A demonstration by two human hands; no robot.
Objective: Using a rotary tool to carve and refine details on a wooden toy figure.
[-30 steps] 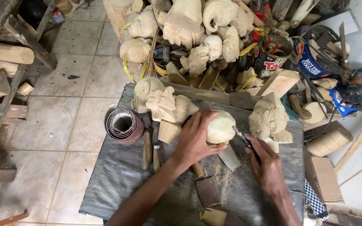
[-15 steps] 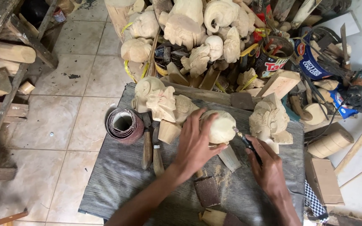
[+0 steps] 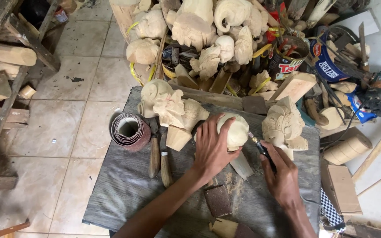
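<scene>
My left hand (image 3: 211, 147) is pressed over a pale rounded wood carving (image 3: 235, 131) that lies on a grey wooden board (image 3: 124, 189). The fingers wrap its near side and hold it down. My right hand (image 3: 282, 174) grips a dark-handled carving tool (image 3: 262, 150), whose tip meets the carving's right edge. Sawdust and small chips lie on the board just below the carving.
On the board lie a roll of sandpaper (image 3: 129, 131), two wooden-handled chisels (image 3: 160, 156), a sandpaper piece (image 3: 217, 201), and carved heads (image 3: 169, 108), (image 3: 283, 127). Behind are heaped carvings (image 3: 199, 26) and tins (image 3: 289, 59). Timber (image 3: 5, 57) is stacked left on tiled floor.
Both hands stay on the carving and tool. The tool tip has shifted slightly along the carving's right edge; my left hand's grip has barely moved.
</scene>
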